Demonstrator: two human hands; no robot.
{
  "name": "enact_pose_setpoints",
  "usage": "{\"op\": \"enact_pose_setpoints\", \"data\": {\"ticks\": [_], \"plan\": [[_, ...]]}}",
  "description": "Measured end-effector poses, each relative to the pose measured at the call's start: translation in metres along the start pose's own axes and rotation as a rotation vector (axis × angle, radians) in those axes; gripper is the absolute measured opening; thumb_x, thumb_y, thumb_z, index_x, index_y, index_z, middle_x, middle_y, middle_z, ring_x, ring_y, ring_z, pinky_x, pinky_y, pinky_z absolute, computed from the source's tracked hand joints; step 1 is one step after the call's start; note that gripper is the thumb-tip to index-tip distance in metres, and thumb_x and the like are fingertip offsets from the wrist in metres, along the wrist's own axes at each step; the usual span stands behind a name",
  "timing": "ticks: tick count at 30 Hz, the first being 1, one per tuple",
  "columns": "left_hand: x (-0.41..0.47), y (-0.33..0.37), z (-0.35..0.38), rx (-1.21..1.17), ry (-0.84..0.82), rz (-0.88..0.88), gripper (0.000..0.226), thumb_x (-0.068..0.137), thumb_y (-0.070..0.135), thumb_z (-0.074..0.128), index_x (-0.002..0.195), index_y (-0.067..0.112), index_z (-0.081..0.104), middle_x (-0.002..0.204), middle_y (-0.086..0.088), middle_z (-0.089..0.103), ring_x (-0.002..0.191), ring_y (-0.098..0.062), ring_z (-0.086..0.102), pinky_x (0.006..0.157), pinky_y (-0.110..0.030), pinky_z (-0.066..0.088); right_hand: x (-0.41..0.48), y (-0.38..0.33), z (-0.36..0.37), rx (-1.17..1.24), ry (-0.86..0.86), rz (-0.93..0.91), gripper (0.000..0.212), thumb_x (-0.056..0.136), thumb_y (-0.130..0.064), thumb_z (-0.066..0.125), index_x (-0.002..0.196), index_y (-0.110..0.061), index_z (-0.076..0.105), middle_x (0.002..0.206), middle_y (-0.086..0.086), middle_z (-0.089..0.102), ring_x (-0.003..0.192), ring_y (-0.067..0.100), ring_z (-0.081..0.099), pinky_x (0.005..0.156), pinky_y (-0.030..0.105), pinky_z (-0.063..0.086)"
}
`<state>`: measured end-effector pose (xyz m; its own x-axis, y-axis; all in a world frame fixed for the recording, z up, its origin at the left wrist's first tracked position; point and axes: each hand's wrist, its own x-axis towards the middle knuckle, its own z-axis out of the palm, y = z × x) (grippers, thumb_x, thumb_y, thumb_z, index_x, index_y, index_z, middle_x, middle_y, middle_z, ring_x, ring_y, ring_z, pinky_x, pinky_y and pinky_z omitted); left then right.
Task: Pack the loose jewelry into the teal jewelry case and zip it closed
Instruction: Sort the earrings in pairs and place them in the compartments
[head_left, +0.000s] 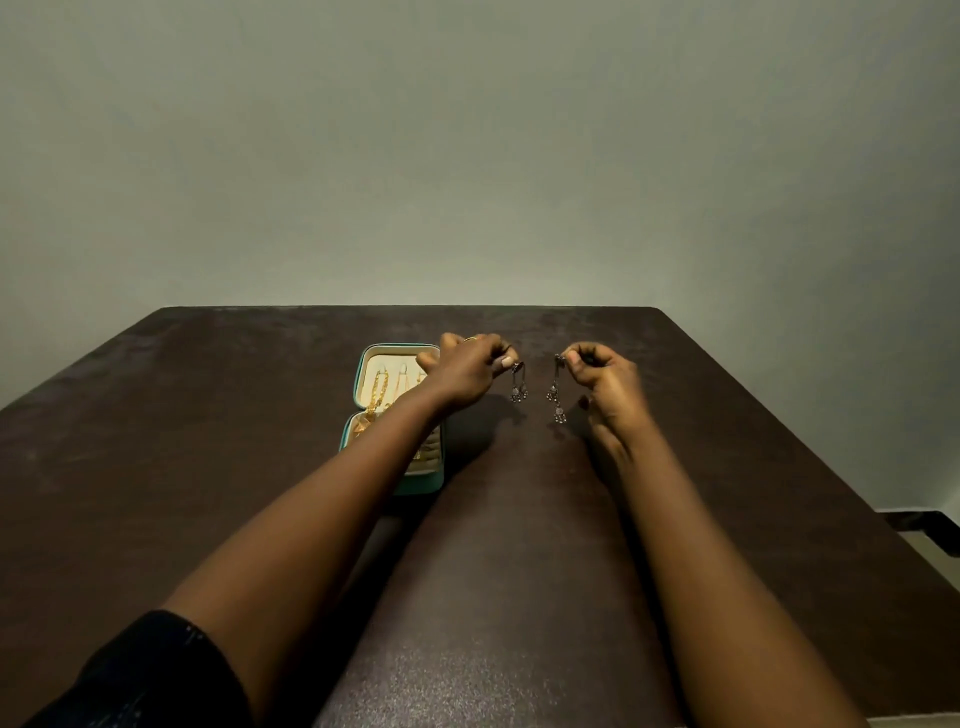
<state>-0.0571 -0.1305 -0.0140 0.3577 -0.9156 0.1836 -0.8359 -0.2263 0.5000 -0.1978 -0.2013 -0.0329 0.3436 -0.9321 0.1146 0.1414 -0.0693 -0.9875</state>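
Note:
The teal jewelry case (363, 364) lies open on the dark table, its cream lining showing, with gold chains (378, 391) hanging in the lid. My left forearm crosses over its lower half. My left hand (465, 371) pinches a dark dangling earring (518, 384) just right of the case. My right hand (605, 379) pinches a matching dangling earring (557, 397). Both earrings hang above the table, a small gap apart.
The dark brown table (208, 467) runs up to a plain grey wall (467, 156). Its right edge drops to a pale floor with a dark strip (914, 519).

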Motion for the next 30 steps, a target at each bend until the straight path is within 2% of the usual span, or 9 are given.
{"op": "enact_pose_setpoints", "data": {"ticks": [2, 4, 7, 12, 14, 16, 18, 24, 30], "plan": [[-0.004, -0.003, -0.002, -0.176, -0.01, -0.03, 0.02, 0.1, 0.031, 0.037, 0.101, 0.027, 0.056, 0.117, 0.001, 0.056, 0.127, -0.023, 0.028, 0.098, -0.043, 0.017, 0.0, -0.001, 0.002, 0.083, 0.007, 0.056, 0.027, 0.088, -0.001, 0.051, 0.07, -0.019, 0.057, 0.075, -0.008, 0.059, 0.065, 0.004, 0.042, 0.06, 0.026, 0.024], [-0.007, -0.008, -0.001, -0.307, -0.017, -0.039, 0.021, 0.1, 0.033, 0.037, 0.101, 0.025, 0.057, 0.105, 0.004, 0.057, 0.128, -0.025, 0.029, 0.11, -0.052, 0.013, -0.002, -0.003, 0.003, 0.157, 0.013, 0.085, 0.029, 0.089, 0.001, 0.047, 0.072, -0.02, 0.057, 0.076, -0.007, 0.058, 0.064, 0.006, 0.04, 0.06, 0.026, 0.025], [-0.008, -0.014, -0.001, -0.373, -0.038, -0.04, 0.021, 0.099, 0.033, 0.04, 0.084, 0.032, 0.055, 0.089, 0.008, 0.055, 0.125, -0.029, 0.037, 0.11, -0.057, 0.019, -0.005, -0.006, 0.003, 0.268, 0.014, 0.118, 0.028, 0.09, 0.0, 0.046, 0.074, -0.021, 0.056, 0.07, -0.006, 0.055, 0.061, 0.007, 0.042, 0.056, 0.025, 0.027], [-0.008, -0.02, -0.002, -0.458, -0.065, -0.051, 0.016, 0.079, 0.053, 0.043, 0.078, 0.053, 0.059, 0.109, 0.003, 0.061, 0.127, -0.03, 0.041, 0.109, -0.063, 0.021, -0.006, -0.008, 0.004, 0.402, -0.033, 0.137, 0.02, 0.09, -0.004, 0.052, 0.075, -0.016, 0.058, 0.052, -0.009, 0.06, 0.056, 0.009, 0.046, 0.051, 0.023, 0.03], [-0.012, -0.018, -0.007, -0.516, -0.065, -0.038, 0.016, 0.08, 0.049, 0.049, 0.08, 0.044, 0.064, 0.106, 0.004, 0.063, 0.127, -0.029, 0.043, 0.11, -0.057, 0.025, -0.007, -0.007, 0.004, 0.387, -0.047, 0.133, 0.017, 0.089, -0.004, 0.053, 0.077, -0.015, 0.06, 0.056, -0.009, 0.063, 0.058, 0.008, 0.048, 0.052, 0.022, 0.03], [-0.017, -0.014, -0.013, -0.61, -0.057, -0.015, 0.012, 0.091, 0.028, 0.054, 0.085, 0.026, 0.065, 0.102, 0.0, 0.063, 0.119, -0.023, 0.051, 0.11, -0.043, 0.033, -0.009, -0.008, 0.004, 0.377, -0.068, 0.123, 0.016, 0.089, -0.003, 0.053, 0.08, -0.013, 0.062, 0.058, -0.008, 0.065, 0.058, 0.007, 0.05, 0.053, 0.021, 0.031], [-0.019, -0.012, -0.016, -0.677, -0.062, 0.004, 0.012, 0.094, 0.011, 0.052, 0.093, 0.012, 0.063, 0.097, -0.003, 0.062, 0.106, -0.016, 0.055, 0.1, -0.03, 0.039, -0.011, -0.009, 0.004, 0.371, -0.093, 0.111, 0.017, 0.089, -0.001, 0.052, 0.08, -0.011, 0.062, 0.061, -0.006, 0.066, 0.059, 0.007, 0.051, 0.054, 0.021, 0.031], [-0.023, -0.009, -0.024, -0.758, -0.026, 0.027, 0.018, 0.094, 0.003, 0.048, 0.104, -0.003, 0.062, 0.084, 0.004, 0.06, 0.086, -0.006, 0.055, 0.075, -0.007, 0.044, -0.014, -0.012, 0.007, 0.329, -0.142, 0.108, 0.027, 0.091, 0.006, 0.044, 0.078, -0.015, 0.055, 0.072, 0.001, 0.06, 0.062, 0.011, 0.05, 0.053, 0.022, 0.03], [-0.033, -0.007, -0.031, -0.915, 0.05, -0.025, 0.02, 0.094, 0.006, 0.049, 0.109, 0.0, 0.062, 0.09, 0.007, 0.062, 0.097, -0.005, 0.054, 0.078, -0.005, 0.039, -0.02, -0.017, 0.012, 0.36, -0.185, 0.163, 0.03, 0.091, 0.007, 0.042, 0.076, -0.017, 0.053, 0.077, 0.002, 0.057, 0.065, 0.013, 0.05, 0.055, 0.024, 0.027]]}}
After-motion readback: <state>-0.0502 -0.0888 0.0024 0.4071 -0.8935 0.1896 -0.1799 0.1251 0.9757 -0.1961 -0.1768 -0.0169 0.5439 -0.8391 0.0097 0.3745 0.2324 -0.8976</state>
